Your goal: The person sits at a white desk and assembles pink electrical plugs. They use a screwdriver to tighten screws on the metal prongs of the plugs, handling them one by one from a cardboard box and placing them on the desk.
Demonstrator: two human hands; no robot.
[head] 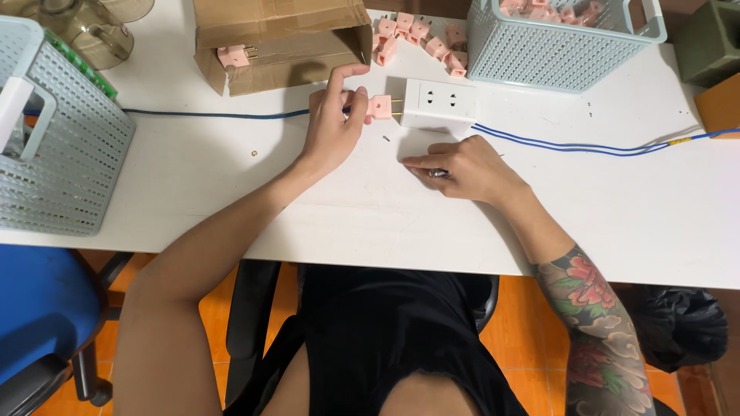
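Closest to the camera, the white table (231, 185) edge ran across the view, with a blue chair (35, 308) off to the left below it. On the tabletop, the right hand (462, 168) lay knuckles-up, fingers curled around something small and metallic, couldn't tell what it was, only a shiny tip poked out near the thumb. A tiny screw (386, 139) sat loose just left of that hand, and a small brass bit (254, 153) lay further left on its own.

A bit further back, the left hand (335, 115) was pinched on a pink plug adapter (380, 105), thumb and fingers clamped around its body, prongs pointing right, tips right at the side of a white socket block (439, 102). Blue wire (216, 115) ran off to the left from behind that hand, and a doubled run of it went right from the socket block.

Containers: the pale blue mesh basket (69, 146) on the left had something green showing along its top edge, contents otherwise hard to make out. At the back, an open cardboard box (293, 54) lay on its side with one pink adapter (237, 55) inside the mouth. Beside it was a loose pile of pink adapters (420, 35) on the table, and the second mesh basket (555, 46) at top right held more of them.
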